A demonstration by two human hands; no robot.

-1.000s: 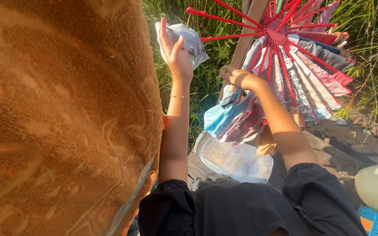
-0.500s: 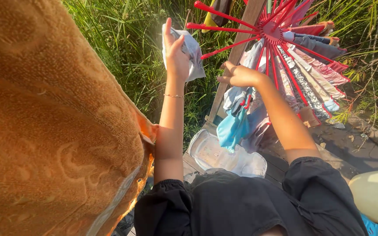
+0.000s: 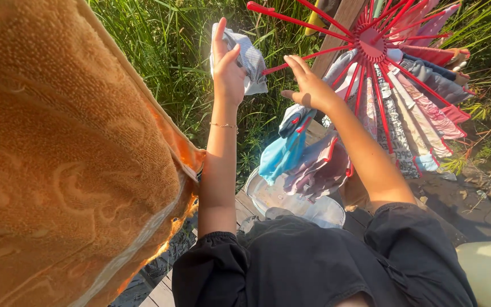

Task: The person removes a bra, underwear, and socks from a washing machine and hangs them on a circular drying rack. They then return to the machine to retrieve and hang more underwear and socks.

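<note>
Towel (image 3: 69, 170), orange and thick, hangs at 9 o'clock; the red radial drying rack (image 3: 370, 40) at 1 o'clock carries small garments pegged to its spokes. The left hand (image 3: 228, 71) grips a small grey-white cloth (image 3: 251, 57) at 12 o'clock: judged light, soft and limp, best pinched at an edge. The right hand (image 3: 311, 88) is spread wide and empty beside a spoke; the clear tub (image 3: 291, 202) below holds little that can be made out.

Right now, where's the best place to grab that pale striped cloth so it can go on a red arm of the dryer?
Probably the loose upper corner of the striped cloth, taken from the right: the left hand bunches its left side, while the open right hand hovers beside the bare red arm.
</note>
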